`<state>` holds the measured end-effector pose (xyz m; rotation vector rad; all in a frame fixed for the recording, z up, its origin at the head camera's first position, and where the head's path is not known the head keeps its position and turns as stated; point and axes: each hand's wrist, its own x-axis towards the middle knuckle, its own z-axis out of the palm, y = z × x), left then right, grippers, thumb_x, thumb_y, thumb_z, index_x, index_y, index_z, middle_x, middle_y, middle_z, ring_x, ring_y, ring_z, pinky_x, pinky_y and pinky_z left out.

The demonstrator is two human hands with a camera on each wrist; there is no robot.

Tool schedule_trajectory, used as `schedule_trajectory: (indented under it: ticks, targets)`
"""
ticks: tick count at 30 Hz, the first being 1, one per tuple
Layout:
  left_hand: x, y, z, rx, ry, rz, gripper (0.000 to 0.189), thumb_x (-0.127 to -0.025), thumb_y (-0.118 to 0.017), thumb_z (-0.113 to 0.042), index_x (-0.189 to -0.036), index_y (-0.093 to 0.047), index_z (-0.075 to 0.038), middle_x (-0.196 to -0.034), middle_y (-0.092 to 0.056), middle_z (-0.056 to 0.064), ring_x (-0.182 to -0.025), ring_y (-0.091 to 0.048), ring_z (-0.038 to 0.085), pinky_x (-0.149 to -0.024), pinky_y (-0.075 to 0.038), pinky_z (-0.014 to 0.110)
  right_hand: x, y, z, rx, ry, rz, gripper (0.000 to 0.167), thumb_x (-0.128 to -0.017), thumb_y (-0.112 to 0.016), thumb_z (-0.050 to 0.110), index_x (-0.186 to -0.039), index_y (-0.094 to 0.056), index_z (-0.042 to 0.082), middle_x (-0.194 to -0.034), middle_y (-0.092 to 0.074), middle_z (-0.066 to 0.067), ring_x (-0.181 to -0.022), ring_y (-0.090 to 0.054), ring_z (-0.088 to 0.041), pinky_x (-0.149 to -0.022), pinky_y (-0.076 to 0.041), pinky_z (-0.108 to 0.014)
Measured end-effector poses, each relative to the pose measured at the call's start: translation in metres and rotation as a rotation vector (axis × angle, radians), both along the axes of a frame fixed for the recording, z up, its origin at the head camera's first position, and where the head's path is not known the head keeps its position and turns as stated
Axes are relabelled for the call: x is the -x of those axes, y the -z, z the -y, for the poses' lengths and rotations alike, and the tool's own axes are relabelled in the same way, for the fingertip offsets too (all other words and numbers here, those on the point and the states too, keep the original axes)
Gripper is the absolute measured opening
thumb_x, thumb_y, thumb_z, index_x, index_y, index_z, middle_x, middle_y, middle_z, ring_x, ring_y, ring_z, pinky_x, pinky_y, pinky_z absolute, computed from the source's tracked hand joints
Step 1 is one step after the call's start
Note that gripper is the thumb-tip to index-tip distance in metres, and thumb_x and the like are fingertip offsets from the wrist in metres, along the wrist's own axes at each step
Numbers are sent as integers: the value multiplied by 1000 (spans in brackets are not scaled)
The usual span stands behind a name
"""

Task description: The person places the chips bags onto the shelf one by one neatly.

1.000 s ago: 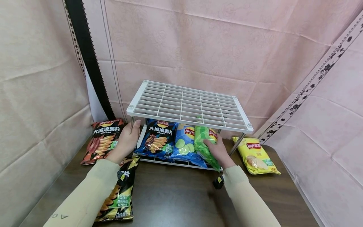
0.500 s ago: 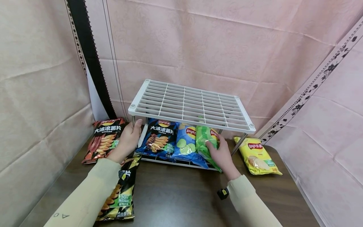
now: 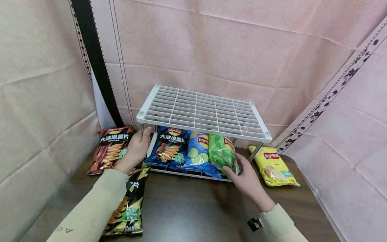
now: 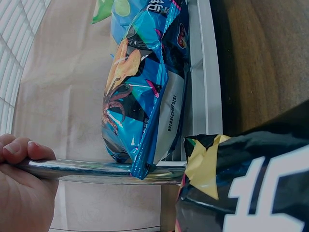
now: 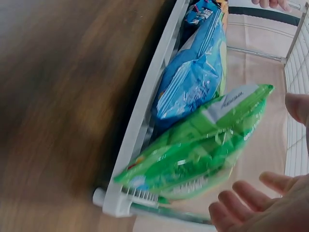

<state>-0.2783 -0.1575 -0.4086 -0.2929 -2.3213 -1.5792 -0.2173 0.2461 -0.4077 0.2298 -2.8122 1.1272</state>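
Two-tier white rack (image 3: 202,130) on a brown table (image 3: 181,208), with bagged chips on its lower shelf (image 5: 135,121). The left hand (image 3: 137,146) is curled round the metal post (image 4: 96,170) at the rack's front left corner. The right hand (image 3: 246,176), fingers spread, is just beside the green bag (image 3: 221,151) and apart from it in the right wrist view. The green bag stands leaning at the shelf's right end, its lower end at the front right corner; next to it are a light blue bag (image 3: 197,153) and, toward the left edge, a dark blue bag (image 3: 170,148). On the table, a red bag (image 3: 110,151) lies near the left edge, a black-and-gold bag (image 3: 130,205) before the rack's front left corner, partly behind the left sleeve (image 3: 96,205), and a yellow bag (image 3: 273,166) near the rear right corner.
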Motion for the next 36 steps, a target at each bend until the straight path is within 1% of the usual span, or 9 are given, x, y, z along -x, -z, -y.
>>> schedule_trajectory:
  ticks: [5, 9, 14, 18, 21, 25, 30, 31, 36]
  targets:
    - [-1, 1, 1, -9, 6, 4, 59, -102, -26, -56, -73, -39, -6, -55, -33, 7, -39, -26, 18, -39, -29, 36, -11, 2, -15, -26, -15, -17, 82, -83, -66, 61, -145, -37, 17, -140, -47, -9, -123, -48, -27, -93, -45, -49]
    - [-1, 1, 2, -10, 8, 5, 60, -102, -26, -56, -73, -39, -5, -55, -34, 7, -39, -26, 18, -39, -29, 36, -17, 2, -28, -29, -20, -12, 82, -82, -69, 59, -145, -38, 16, -141, -46, -10, -126, -46, -29, -99, -41, -51]
    - [0, 1, 2, -10, 6, 1, 60, -102, -27, -55, -73, -39, -5, -54, -33, 8, -39, -26, 18, -38, -28, 36, -20, 3, -47, -51, 7, 12, 83, -82, -69, 59, -145, -39, 13, -139, -48, -14, -127, -45, -33, -99, -40, -55]
    - [1, 2, 3, -9, 14, 3, 58, -103, -27, -53, -73, -39, -5, -54, -32, 6, -38, -26, 15, -38, -27, 35, -23, 5, -60, -64, 30, 37, 84, -82, -69, 58, -145, -38, 12, -138, -48, -14, -128, -44, -34, -100, -38, -55]
    - [2, 3, 3, -3, 23, 2, 55, -105, -27, -48, -73, -38, -5, -54, -31, 5, -37, -24, 10, -38, -26, 34, -25, 5, -69, -72, 43, 50, 84, -83, -69, 58, -145, -38, 11, -136, -48, -14, -128, -43, -34, -101, -37, -54]
    - [2, 3, 2, 6, 19, 10, 53, -107, -26, -42, -72, -37, -3, -54, -30, 6, -37, -22, 6, -39, -26, 34, -23, 5, -80, -113, 68, 40, 86, -82, -68, 60, -143, -39, 7, -136, -49, -17, -127, -44, -35, -100, -37, -55]
    - [1, 3, 2, -7, 18, 18, 58, -102, -26, -54, -74, -37, -5, -55, -31, 4, -38, -24, 9, -39, -27, 34, -15, 8, -98, -152, 112, 64, 93, -82, -63, 67, -144, -36, 4, -139, -45, -23, -127, -43, -39, -97, -39, -58]
    - [-3, -2, 1, -13, 21, 17, 57, -103, -27, -53, -74, -37, -5, -55, -31, 4, -38, -24, 11, -39, -27, 34, -13, 9, -102, -151, 123, 75, 94, -81, -63, 67, -145, -35, 3, -139, -45, -24, -127, -43, -39, -97, -39, -58]
    - [-3, -2, -1, -21, 18, 12, 59, -102, -27, -54, -74, -38, -5, -55, -32, 6, -38, -25, 15, -39, -28, 35, -5, 13, -119, -166, 187, 126, 101, -81, -59, 71, -147, -29, 1, -140, -41, -28, -127, -41, -43, -96, -38, -59]
